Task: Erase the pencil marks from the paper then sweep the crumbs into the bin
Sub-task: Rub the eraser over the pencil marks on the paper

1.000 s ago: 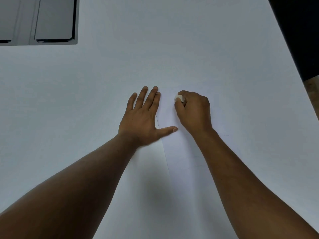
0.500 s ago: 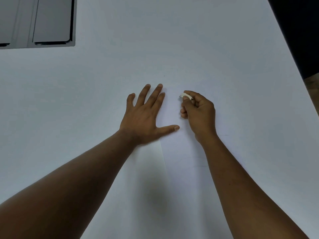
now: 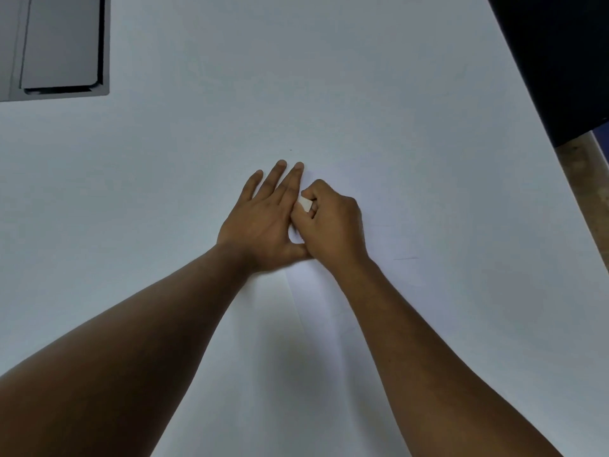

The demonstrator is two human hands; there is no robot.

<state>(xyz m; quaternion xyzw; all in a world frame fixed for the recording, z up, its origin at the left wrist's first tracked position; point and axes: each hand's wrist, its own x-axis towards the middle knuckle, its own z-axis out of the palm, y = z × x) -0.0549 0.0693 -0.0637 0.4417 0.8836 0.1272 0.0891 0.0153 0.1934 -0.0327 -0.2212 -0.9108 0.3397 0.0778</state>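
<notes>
The paper (image 3: 412, 291) lay flat on the white table (image 3: 164, 192), its left edge running under my palms, and I judged the erasing was underway. I pinched the white eraser (image 3: 304, 204) in my right hand (image 3: 331, 222), fingers curled round it so I could bear down, close beside my left hand (image 3: 263, 222). That one I had spread flat, pressing the sheet so it would not slide. A faint pencil mark (image 3: 406, 258) remained to the right. A grey tray (image 3: 59, 44) sat far left.
</notes>
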